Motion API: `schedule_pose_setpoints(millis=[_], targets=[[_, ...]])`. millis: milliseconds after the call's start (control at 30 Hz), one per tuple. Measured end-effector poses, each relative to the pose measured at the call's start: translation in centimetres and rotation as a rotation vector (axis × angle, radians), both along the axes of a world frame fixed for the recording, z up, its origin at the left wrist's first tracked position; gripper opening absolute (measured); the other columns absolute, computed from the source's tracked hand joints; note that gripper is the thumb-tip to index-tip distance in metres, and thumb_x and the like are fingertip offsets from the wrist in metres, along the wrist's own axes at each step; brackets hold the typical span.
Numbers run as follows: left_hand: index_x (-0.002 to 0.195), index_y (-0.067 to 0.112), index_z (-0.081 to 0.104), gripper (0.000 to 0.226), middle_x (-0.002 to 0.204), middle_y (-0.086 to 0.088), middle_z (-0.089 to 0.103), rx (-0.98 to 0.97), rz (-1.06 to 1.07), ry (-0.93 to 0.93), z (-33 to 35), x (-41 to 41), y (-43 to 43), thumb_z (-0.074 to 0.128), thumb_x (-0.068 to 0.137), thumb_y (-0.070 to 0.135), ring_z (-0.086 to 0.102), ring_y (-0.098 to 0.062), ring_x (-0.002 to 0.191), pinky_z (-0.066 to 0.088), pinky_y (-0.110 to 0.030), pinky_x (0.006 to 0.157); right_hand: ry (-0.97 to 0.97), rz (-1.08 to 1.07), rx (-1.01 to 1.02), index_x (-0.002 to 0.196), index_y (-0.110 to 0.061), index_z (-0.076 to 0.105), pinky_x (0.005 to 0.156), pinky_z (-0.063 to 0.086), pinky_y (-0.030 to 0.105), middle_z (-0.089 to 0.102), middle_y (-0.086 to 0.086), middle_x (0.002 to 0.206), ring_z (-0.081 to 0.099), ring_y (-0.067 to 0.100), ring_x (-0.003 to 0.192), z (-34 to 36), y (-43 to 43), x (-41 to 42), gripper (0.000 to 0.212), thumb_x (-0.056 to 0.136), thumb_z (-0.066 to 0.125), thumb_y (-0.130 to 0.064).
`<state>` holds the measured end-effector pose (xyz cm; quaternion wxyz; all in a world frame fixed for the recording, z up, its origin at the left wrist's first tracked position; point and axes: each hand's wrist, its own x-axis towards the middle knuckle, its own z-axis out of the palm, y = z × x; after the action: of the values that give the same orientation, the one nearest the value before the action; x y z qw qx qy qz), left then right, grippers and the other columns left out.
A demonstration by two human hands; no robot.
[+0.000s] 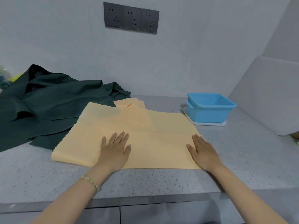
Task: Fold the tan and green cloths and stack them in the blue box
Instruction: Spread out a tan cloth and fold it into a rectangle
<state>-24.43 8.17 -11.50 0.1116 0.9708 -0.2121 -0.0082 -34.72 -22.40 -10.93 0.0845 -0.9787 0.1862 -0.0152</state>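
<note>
**Both palms flat on the tan cloth**

A pale tan rectangular cloth with pinked edges (129,135) lies spread on the speckled grey stone countertop (48,175). Its long axis runs left to right across the counter, roughly parallel to the front edge. Its zigzag left edge slants away toward the wall, and its near edge looks like a smooth fold. More tan fabric shows at the far side; whether it is the same piece or a second one cannot be told.

The left hand (114,149) rests palm down near the middle of the cloth's near half. Its fingers are straight and slightly spread, pointing away from the person. A bracelet of pale beads (91,181) circles that wrist. The right hand (203,152) lies palm down on the cloth's near right corner, fingers straight and close together, thumb out to the side. Neither hand grips anything.

A dark green cloth (48,107) sits crumpled in a loose heap to the left. It reaches the wall behind, and the tan cloth's left edge overlaps it.

The light blue rectangular plastic box (208,110) stands upright, open side up, on a flat white tray (210,124). It is just beyond the tan cloth's far right corner.

A row of three dark grey wall sockets (131,18) is mounted above, and a white board (267,94) leans at the right.
</note>
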Motion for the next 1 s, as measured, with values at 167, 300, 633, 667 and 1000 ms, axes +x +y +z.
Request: schedule_pose_setpoints(millis=[167,300,633,667,1000], targets=[[0.153,0.033,0.005,0.054,0.160,0.013,-0.003,-0.013,0.035,-0.008,-0.2,-0.1,1.3,0.016,0.101,0.045,-0.007,-0.012,0.147,-0.006,-0.046,0.118,0.010,0.038,-0.029,0.152,-0.014,0.006,0.119,0.005,0.034,0.004,0.000,0.160,0.002,0.014,0.147,-0.1,0.6,1.0,0.065,0.100,0.017,-0.051],[0.152,0.038,0.005,0.059,0.160,0.012,-0.005,-0.021,0.085,0.002,-0.1,0.4,2.0,0.015,0.097,0.057,-0.011,-0.014,0.147,-0.011,-0.049,0.116,0.024,0.046,-0.044,0.152,-0.014,0.005,0.119,0.005,0.034,0.002,0.000,0.160,0.002,0.014,0.147,-0.2,0.4,1.2,0.066,0.099,0.015,-0.052],[0.150,0.043,-0.002,0.069,0.158,0.014,-0.014,0.049,0.173,0.140,0.8,2.4,4.9,0.008,0.088,0.073,-0.018,-0.023,0.146,-0.013,-0.057,0.113,0.119,0.051,-0.051,0.152,-0.015,-0.002,0.119,-0.002,0.038,-0.007,0.000,0.160,-0.005,0.015,0.147,0.1,0.3,1.7,0.069,0.097,0.011,-0.055],[0.150,0.042,-0.002,0.071,0.158,0.013,-0.014,0.067,0.168,0.161,1.2,2.8,4.8,0.006,0.087,0.074,-0.018,-0.024,0.145,-0.014,-0.057,0.112,0.109,0.066,-0.034,0.152,-0.016,-0.002,0.118,-0.003,0.039,-0.008,0.000,0.160,-0.006,0.014,0.147,0.3,0.4,2.0,0.069,0.097,0.011,-0.056],[0.150,0.022,0.023,0.051,0.158,0.001,0.019,0.010,-0.069,-0.074,6.0,13.9,-1.3,0.022,0.103,0.041,0.010,-0.020,0.146,0.001,-0.042,0.118,-0.088,0.293,0.243,0.151,-0.016,0.016,0.116,0.016,0.029,0.016,0.001,0.158,0.019,0.018,0.144,4.9,1.4,14.9,0.058,0.100,0.040,-0.030]])
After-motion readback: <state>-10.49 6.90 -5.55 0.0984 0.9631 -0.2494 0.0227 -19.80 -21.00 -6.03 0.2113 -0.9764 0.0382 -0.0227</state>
